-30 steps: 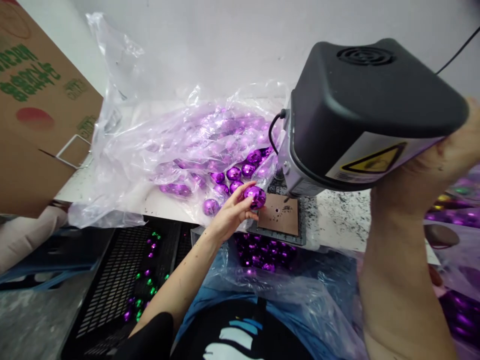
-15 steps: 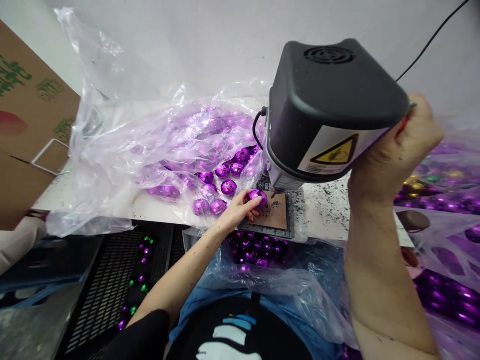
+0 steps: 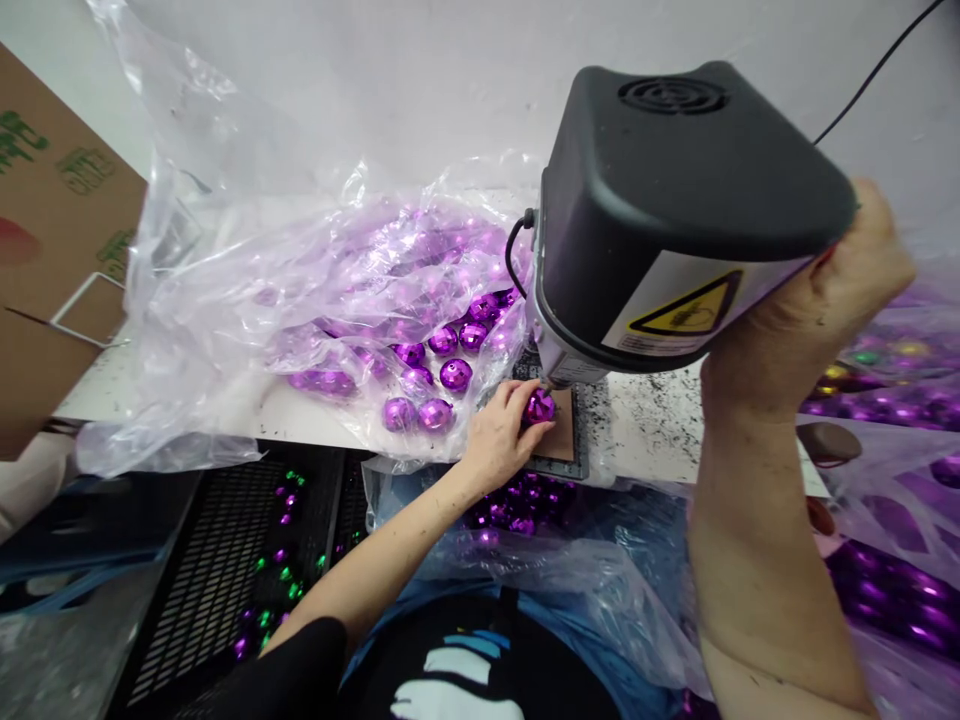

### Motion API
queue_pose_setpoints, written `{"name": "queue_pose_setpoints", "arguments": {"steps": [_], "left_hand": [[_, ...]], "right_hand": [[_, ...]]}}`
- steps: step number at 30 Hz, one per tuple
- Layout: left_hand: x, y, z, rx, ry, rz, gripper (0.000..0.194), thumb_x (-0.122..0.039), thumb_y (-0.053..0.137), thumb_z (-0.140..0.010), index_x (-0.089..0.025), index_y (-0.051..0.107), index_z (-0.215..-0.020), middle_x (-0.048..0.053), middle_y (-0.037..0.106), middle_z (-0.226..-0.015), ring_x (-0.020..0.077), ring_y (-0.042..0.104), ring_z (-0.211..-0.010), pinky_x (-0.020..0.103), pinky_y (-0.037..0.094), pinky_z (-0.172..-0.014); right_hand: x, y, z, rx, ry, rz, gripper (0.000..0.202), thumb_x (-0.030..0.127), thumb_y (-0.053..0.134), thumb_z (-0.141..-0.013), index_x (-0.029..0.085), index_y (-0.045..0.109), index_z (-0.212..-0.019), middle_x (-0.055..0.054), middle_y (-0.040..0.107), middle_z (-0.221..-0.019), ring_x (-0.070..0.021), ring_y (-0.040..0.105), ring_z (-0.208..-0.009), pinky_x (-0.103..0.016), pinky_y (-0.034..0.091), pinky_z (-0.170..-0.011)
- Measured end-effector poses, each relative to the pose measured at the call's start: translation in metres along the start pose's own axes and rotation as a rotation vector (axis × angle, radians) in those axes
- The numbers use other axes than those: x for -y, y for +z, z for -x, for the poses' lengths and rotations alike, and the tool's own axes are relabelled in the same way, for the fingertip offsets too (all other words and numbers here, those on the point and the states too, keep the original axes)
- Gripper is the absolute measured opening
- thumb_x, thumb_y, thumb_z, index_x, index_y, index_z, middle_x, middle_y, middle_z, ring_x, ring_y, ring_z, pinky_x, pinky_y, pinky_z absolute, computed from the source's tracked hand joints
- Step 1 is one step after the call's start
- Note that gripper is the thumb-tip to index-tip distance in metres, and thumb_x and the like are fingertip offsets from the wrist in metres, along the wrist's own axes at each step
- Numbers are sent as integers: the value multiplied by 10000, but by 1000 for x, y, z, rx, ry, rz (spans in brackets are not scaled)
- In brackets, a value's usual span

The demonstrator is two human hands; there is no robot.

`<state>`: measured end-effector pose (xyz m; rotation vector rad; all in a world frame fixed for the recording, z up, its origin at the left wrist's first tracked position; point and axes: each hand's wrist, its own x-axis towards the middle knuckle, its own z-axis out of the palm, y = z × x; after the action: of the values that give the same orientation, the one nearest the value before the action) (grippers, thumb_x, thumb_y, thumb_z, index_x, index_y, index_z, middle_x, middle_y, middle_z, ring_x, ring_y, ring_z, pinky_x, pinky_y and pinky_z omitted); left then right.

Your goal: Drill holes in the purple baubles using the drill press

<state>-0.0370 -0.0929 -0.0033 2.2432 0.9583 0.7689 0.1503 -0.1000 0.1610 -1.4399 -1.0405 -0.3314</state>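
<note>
A shiny purple faceted ball (image 3: 540,406) is pinched in my left hand (image 3: 504,436), on a brown board (image 3: 559,440) under the drill press. Just above the ball is the tip of the bit, partly hidden by the machine's head. The black drill press (image 3: 697,190) fills the upper right, with a yellow warning label on its housing. My right hand (image 3: 847,270) is closed at the machine's right side; what its fingers grip is mostly hidden behind the housing, apparently a handle.
Several purple balls (image 3: 455,375) spill from a clear plastic bag (image 3: 225,310) left of the press. Dark shavings dot the white table (image 3: 660,430). Below sit a bag of purple balls (image 3: 517,505) and a black crate (image 3: 210,580). A cardboard box (image 3: 67,230) stands left.
My left hand has moved right with the purple ball, bringing it from the board's left edge to beneath the bit. My right hand stays at the machine's side.
</note>
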Motion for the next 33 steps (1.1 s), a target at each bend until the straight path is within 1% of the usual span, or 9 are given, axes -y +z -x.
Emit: {"name": "queue_pose_setpoints", "arguments": {"steps": [2, 6, 11, 14, 18, 23, 27, 30, 33], "left_hand": [[-1, 5, 1, -22, 28, -41, 441, -362, 617, -936, -229, 504, -1340, 100, 562, -1316, 247, 572, -1180, 393, 466, -1016], [-2, 15, 1, -75, 30, -50, 419, -340, 610, -935, -180, 496, -1306, 118, 600, -1253, 268, 547, -1202, 435, 404, -1039], [0, 20, 1, -68, 65, -55, 409, -330, 590, -953, -168, 469, -1308, 126, 614, -1225, 268, 557, -1179, 454, 366, -1049], [2, 20, 2, -76, 66, -68, 445, -334, 597, -953, -156, 436, -1328, 135, 608, -1236, 264, 551, -1199, 476, 317, -1117], [4, 22, 2, -56, 58, -78, 445, -336, 591, -957, -164, 409, -1325, 121, 612, -1228, 250, 555, -1197, 506, 253, -1180], [8, 24, 2, -57, 66, -82, 449, -370, 561, -970, -173, 393, -1337, 127, 602, -1259, 252, 543, -1229, 506, 257, -1192], [8, 24, 2, -54, 62, -79, 444, -376, 558, -970, -173, 404, -1333, 129, 594, -1283, 255, 534, -1250, 504, 261, -1194], [7, 23, 3, -46, 63, -72, 431, -369, 553, -974, -174, 411, -1330, 123, 599, -1270, 252, 535, -1248, 506, 249, -1199], [7, 23, 3, -45, 69, -72, 438, -372, 552, -975, -177, 402, -1338, 127, 589, -1289, 254, 527, -1261, 502, 251, -1199]], "right_hand": [[-1, 0, 1, -3, -9, -17, 621, 665, 335, -889, 86, 444, -694, 13, 449, -716, -25, 516, -829, -228, 390, -783], [-4, 2, 0, -7, -11, -18, 591, 628, 353, -917, 84, 432, -699, 17, 430, -707, -22, 508, -811, -219, 381, -759], [1, 0, 2, -25, -27, 3, 586, 637, 340, -919, 97, 415, -703, 26, 325, -655, 6, 380, -689, -218, 307, -688], [11, -8, 16, -51, -56, -4, 562, 623, 357, -933, 108, 436, -722, 26, 319, -631, 7, 329, -627, -222, 269, -637], [9, -23, 47, -116, -168, -1, 350, 427, 444, -974, 140, 525, -792, 6, 473, -705, -15, 431, -630, -244, 324, -619], [-11, -35, 73, -42, -336, -51, 158, 292, 532, -915, 149, 592, -884, -6, 553, -751, -77, 578, -703, -266, 439, -635], [-17, -35, 83, -45, -336, -77, 127, 229, 543, -868, 134, 563, -786, 9, 529, -691, -80, 582, -652, -257, 439, -594], [-17, -35, 90, -12, -299, -90, 119, 221, 541, -849, 130, 551, -772, 21, 512, -628, -84, 585, -612, -235, 427, -547], [-16, -34, 93, -24, -298, -84, 171, 234, 529, -853, 129, 541, -719, 21, 499, -579, -89, 582, -600, -229, 422, -526]]}}
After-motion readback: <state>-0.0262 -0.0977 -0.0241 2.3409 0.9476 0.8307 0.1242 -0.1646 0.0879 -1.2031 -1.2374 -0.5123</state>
